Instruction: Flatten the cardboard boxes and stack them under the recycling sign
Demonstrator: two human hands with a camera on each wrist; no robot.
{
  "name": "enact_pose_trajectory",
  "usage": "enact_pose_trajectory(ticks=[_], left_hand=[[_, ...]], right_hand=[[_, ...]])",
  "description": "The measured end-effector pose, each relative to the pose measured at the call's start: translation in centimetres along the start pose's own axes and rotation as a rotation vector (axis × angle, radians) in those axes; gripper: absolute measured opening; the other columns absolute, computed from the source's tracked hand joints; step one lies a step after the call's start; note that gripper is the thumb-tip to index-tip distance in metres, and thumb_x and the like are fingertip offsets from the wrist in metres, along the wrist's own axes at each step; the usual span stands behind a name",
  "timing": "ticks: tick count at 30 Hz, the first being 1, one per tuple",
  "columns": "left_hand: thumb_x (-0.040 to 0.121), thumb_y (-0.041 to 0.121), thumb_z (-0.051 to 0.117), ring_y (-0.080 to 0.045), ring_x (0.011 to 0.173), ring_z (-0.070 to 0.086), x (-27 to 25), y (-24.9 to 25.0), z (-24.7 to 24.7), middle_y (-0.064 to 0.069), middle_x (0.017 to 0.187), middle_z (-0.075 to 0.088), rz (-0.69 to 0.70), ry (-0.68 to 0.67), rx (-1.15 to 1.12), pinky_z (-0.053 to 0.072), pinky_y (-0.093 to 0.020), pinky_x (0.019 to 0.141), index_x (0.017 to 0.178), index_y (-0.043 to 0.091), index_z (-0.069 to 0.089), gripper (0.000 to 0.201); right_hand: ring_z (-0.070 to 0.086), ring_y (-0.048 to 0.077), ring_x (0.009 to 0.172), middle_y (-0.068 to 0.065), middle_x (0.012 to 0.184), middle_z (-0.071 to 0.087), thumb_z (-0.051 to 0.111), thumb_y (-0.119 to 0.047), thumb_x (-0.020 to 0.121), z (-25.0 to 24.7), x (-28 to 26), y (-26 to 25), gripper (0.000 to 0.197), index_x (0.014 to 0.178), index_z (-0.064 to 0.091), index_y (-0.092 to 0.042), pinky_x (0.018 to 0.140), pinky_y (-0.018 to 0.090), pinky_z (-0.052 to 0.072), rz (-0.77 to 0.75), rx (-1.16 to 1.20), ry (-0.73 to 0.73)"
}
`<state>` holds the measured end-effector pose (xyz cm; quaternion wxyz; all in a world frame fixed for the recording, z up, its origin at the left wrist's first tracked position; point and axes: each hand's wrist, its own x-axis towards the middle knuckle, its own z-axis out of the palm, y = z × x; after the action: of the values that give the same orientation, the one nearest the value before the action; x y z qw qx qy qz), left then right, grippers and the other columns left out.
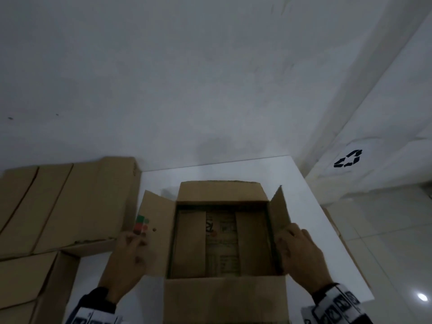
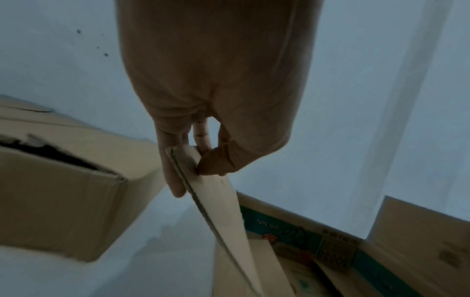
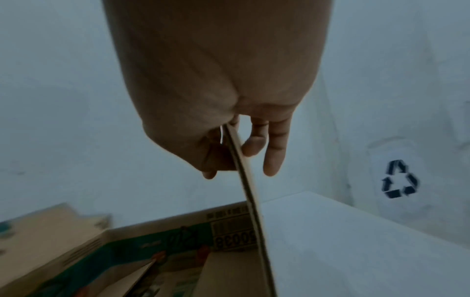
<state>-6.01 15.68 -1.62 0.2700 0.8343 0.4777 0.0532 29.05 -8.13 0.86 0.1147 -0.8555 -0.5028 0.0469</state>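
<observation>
Open box [image 1: 224, 242] sits at the table's [image 1: 301, 206] near edge; left hand [image 1: 127, 256] pinches its left flap [image 1: 159, 230], right hand [image 1: 301, 256] grips its right flap [image 1: 279, 213]; sign [image 1: 348, 158] on the right wall

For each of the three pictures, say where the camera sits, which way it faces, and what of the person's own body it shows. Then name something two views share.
Head: worn on the head, looking forward and down at the open box on the white table; both hands and sleeves show.
Left wrist: looks along the left hand, which pinches the left flap.
Right wrist: looks along the right hand, which holds the right flap.
Shared: head and right wrist both show the recycling sign.
</observation>
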Motion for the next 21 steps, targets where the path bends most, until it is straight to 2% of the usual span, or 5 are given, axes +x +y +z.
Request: enact_pose_trajectory(ticks=[3, 6, 10, 15, 21], left_hand=[[0.097, 0.023, 0.050, -0.009, 0.071, 0.052, 0.5, -1.5, 1.5, -0.008, 0.136, 0.036, -0.120, -0.146, 0.018, 0.041, -0.015, 0.059, 0.145, 0.023, 0.034, 0.051], [0.095, 0.051, 0.045, -0.025, 0.121, 0.048, 1.1, -1.4, 3.3, -0.004, 0.145, 0.034, -0.213, -0.297, -0.026, 0.042, -0.041, 0.102, 0.144, 0.030, 0.028, 0.056], [0.089, 0.058, 0.054, -0.028, 0.131, 0.042, 2.2, 0.4, 6.0, -0.003, 0.146, 0.039, -0.276, -0.383, -0.218, 0.038, -0.033, 0.098, 0.150, 0.026, 0.019, 0.077], [0.089, 0.020, 0.063, -0.023, 0.096, 0.062, 2.5, 1.4, 7.9, -0.004, 0.105, 0.063, -0.251, -0.301, -0.288, 0.053, -0.034, 0.084, 0.115, 0.011, 0.051, 0.031], [0.092, 0.003, 0.053, -0.004, 0.069, 0.053, 2.0, 2.0, 7.6, 0.005, 0.082, 0.058, -0.171, -0.233, -0.268, 0.047, -0.019, 0.059, 0.094, 0.013, 0.047, 0.012]], right_hand=[[0.052, 0.024, 0.088, 0.002, 0.115, 0.052, 0.064, -0.012, 0.079, -0.2, -0.3, 3.1, 0.038, 0.114, 0.059, -0.027, 0.058, 0.031, 0.050, 0.151, -0.035, -0.022], [0.053, 0.033, 0.106, 0.007, 0.124, 0.048, 0.058, -0.047, 0.087, 1.0, -0.2, 5.3, 0.050, 0.133, 0.042, -0.037, 0.084, 0.042, 0.049, 0.389, -0.054, -0.232], [0.054, 0.033, 0.114, 0.010, 0.129, 0.054, 0.035, -0.096, 0.059, 4.8, 1.1, 5.9, 0.094, 0.133, 0.042, -0.037, 0.093, 0.040, 0.044, 0.500, 0.241, -0.416], [0.060, 0.028, 0.105, 0.012, 0.121, 0.060, 0.045, -0.021, 0.097, 7.5, 1.8, 3.3, 0.047, 0.140, 0.034, -0.006, 0.091, 0.037, 0.050, 0.431, 0.262, -0.463], [0.062, 0.028, 0.093, 0.013, 0.109, 0.062, 0.038, -0.006, 0.093, 7.8, 1.6, 2.0, 0.038, 0.131, 0.042, -0.010, 0.079, 0.033, 0.052, 0.429, 0.314, -0.396]])
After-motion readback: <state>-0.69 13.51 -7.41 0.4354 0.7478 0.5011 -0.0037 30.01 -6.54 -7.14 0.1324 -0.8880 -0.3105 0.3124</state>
